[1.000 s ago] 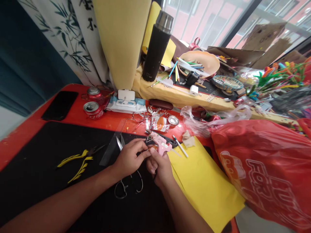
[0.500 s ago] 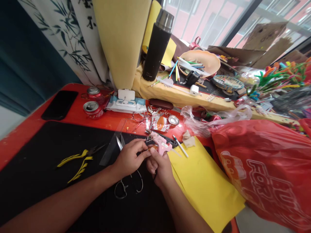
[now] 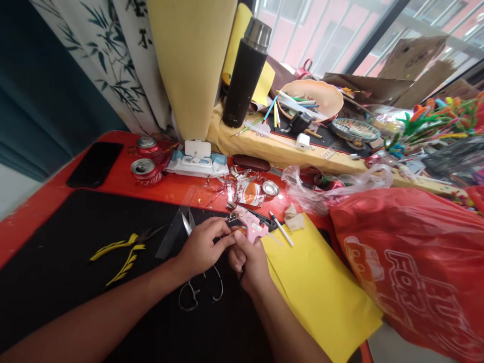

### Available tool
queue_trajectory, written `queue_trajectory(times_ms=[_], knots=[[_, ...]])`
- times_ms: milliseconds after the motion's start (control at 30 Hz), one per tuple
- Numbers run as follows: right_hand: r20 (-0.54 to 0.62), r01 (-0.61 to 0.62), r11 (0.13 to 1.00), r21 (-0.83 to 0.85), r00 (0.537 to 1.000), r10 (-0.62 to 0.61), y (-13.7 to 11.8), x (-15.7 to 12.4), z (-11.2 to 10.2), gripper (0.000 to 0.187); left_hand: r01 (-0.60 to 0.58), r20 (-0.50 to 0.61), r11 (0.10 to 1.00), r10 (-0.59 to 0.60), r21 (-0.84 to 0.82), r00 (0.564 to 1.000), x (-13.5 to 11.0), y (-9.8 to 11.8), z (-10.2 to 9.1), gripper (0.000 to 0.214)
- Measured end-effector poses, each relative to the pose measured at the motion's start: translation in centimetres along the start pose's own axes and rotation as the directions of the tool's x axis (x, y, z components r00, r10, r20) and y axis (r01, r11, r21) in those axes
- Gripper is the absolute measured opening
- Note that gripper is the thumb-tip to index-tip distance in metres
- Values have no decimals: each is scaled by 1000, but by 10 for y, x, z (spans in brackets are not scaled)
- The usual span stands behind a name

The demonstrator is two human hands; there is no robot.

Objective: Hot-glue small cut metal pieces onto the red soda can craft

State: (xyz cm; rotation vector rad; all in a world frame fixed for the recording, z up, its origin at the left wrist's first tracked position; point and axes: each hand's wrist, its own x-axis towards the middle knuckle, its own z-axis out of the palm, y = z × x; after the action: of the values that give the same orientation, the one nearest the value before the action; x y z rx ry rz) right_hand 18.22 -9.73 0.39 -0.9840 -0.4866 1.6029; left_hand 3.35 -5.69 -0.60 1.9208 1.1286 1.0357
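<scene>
My left hand [image 3: 204, 244] and my right hand [image 3: 249, 259] meet above the black mat [image 3: 147, 317], fingers pinched together. Between their fingertips is a small orange piece [image 3: 238, 232], mostly covered, so its kind is not clear. Just behind the fingertips lies a pink glue gun [image 3: 252, 225]. Scissors pass beneath my left wrist, with their blades [image 3: 188, 223] showing beyond it and thin loop handles [image 3: 188, 296] on the near side. Left of them are yellow-handled pliers [image 3: 123, 252], spread apart. Beside the blades lies a clear ruler-like strip [image 3: 174, 229].
Yellow sheets [image 3: 317, 282] and a white pen [image 3: 282, 229] lie right of my hands, before a bulky red bag [image 3: 412, 262]. Cut can pieces [image 3: 249, 193], a can [image 3: 145, 171], wet wipes [image 3: 196, 164] and a phone [image 3: 94, 164] line the back. A black flask [image 3: 245, 75] stands on the sill.
The view shifts very slightly. Both hands keep the same pinched hold, and nothing on the table has visibly moved.
</scene>
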Motion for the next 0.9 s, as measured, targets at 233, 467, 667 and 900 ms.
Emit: queue_trajectory(times_ms=[233,467,667,900], knots=[[-11,-12,1000,7,1000,12,-1,0,0,50,12,-4,1000,-12,-11,1000,0,0,0,22],[-8,-8,1000,23,1000,8,0,0,1,50,10,1,1000,-10,-9,1000,0,0,0,22],[-6,-2,1000,17,1000,2,0,1,0,49,15,25,1000,-15,-14,1000,1,1,-1,24],[-9,-8,1000,29,1000,9,0,0,0,49,20,23,1000,-20,-19,1000,1,0,-1,22]])
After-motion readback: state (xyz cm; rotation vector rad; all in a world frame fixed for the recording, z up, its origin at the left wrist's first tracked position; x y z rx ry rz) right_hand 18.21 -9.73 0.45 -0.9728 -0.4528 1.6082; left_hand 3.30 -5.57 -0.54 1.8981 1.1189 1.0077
